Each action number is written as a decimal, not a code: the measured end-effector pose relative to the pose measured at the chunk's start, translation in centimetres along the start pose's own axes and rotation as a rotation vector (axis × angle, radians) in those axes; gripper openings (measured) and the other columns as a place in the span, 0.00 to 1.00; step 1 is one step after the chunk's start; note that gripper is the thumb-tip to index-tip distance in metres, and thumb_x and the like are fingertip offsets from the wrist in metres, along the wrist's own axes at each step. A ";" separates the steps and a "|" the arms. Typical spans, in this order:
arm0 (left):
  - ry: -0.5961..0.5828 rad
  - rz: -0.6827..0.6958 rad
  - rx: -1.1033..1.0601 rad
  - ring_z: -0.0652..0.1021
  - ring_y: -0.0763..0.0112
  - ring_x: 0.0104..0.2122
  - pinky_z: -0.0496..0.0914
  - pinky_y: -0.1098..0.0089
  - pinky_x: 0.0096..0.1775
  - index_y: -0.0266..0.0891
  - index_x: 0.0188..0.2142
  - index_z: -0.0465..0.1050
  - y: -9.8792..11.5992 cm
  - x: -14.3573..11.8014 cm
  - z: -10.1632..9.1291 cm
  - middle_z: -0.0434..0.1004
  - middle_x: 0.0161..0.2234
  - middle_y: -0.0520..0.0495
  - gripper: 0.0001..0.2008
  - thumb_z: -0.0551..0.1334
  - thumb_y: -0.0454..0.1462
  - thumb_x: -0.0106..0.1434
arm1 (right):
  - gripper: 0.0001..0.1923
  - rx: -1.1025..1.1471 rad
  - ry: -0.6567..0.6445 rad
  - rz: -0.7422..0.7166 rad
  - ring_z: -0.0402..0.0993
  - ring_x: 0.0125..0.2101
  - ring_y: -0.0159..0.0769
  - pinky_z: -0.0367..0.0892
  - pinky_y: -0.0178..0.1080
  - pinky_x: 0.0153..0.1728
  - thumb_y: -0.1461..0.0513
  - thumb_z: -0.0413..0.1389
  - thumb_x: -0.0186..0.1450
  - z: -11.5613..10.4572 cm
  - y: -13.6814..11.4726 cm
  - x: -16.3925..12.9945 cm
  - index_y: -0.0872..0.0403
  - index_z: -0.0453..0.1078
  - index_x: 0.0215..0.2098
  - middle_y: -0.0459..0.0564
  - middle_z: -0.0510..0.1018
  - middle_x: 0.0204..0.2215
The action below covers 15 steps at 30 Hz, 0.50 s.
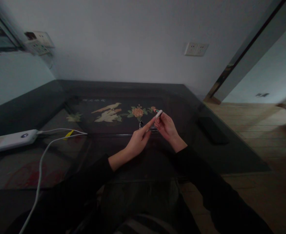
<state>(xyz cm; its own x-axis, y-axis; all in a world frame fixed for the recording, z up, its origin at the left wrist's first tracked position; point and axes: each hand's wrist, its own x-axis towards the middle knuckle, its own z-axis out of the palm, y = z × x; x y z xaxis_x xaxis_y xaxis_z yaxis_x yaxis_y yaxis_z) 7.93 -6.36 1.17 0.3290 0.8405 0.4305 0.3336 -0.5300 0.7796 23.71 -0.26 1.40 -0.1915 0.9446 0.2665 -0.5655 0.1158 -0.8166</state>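
Observation:
Both my hands meet over the middle of a dark glass-topped table. My right hand pinches a small white stick-shaped object, tip up and tilted right. My left hand has its index finger stretched out, with the fingertip touching the lower end of that white object. Just beneath the hands, a small dark metallic item lies on the glass; what it is cannot be made out.
A white power bank lies at the left edge with white cables running toward me. A black phone-like slab rests near the right edge. Bird and flower artwork shows under the glass. Wall sockets sit behind.

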 end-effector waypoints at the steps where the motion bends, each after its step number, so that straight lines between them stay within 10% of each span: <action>1: 0.003 -0.004 0.000 0.65 0.76 0.24 0.67 0.73 0.35 0.37 0.67 0.57 -0.1 0.1 0.0 0.77 0.33 0.50 0.28 0.52 0.32 0.68 | 0.21 -0.002 0.000 0.003 0.56 0.19 0.24 0.55 0.32 0.19 0.49 0.69 0.53 0.0 0.0 0.0 0.52 0.77 0.38 0.38 0.67 0.19; 15: 0.069 -0.019 0.002 0.68 0.78 0.26 0.69 0.74 0.37 0.40 0.68 0.56 -1.0 0.8 -0.8 0.77 0.53 0.42 0.29 0.53 0.31 0.67 | 0.21 -0.068 -0.006 -0.030 0.54 0.17 0.24 0.52 0.34 0.18 0.45 0.67 0.54 0.4 -0.4 -0.1 0.51 0.68 0.27 0.38 0.66 0.18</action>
<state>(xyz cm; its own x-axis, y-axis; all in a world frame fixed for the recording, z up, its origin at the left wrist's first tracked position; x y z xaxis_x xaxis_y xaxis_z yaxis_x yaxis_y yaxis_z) 7.16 -5.06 1.07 0.2612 0.8562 0.4458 0.3408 -0.5139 0.7872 23.67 -0.53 1.92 -0.1802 0.9387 0.2940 -0.5154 0.1644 -0.8410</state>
